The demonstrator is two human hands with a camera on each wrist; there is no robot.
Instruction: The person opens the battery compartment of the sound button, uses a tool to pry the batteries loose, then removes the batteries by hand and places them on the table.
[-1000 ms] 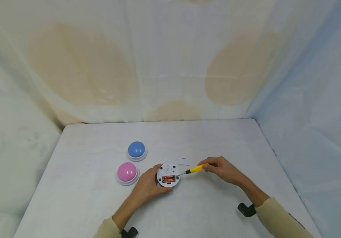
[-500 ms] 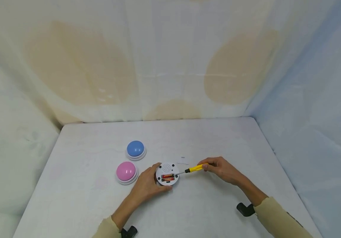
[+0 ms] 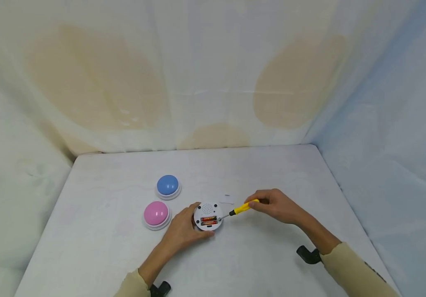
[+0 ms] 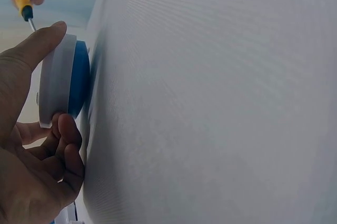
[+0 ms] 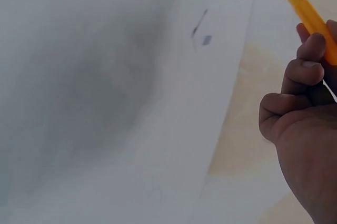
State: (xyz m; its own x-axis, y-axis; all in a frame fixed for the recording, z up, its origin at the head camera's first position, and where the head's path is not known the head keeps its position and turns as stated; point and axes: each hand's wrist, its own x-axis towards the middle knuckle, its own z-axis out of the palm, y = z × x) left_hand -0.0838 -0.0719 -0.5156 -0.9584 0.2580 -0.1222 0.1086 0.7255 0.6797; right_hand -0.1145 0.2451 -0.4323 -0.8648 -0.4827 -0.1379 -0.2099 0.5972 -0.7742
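A: While the left hand (image 3: 184,231) grips the upturned white unit (image 3: 208,209) right of the pink button (image 3: 155,213), the right hand (image 3: 278,207)?
B: Pinches the yellow screwdriver (image 3: 242,208), farther right of the pink button, tip beside the batteries (image 3: 209,221).

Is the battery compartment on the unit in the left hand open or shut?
Open: in the head view, two red batteries sit exposed in the upturned white unit.

The left hand (image 3: 184,228) and pink button (image 3: 156,213) block the white disc's (image 3: 208,209) left, the screwdriver (image 3: 241,207) its right; bare table (image 3: 250,264) to its front right leaves room.
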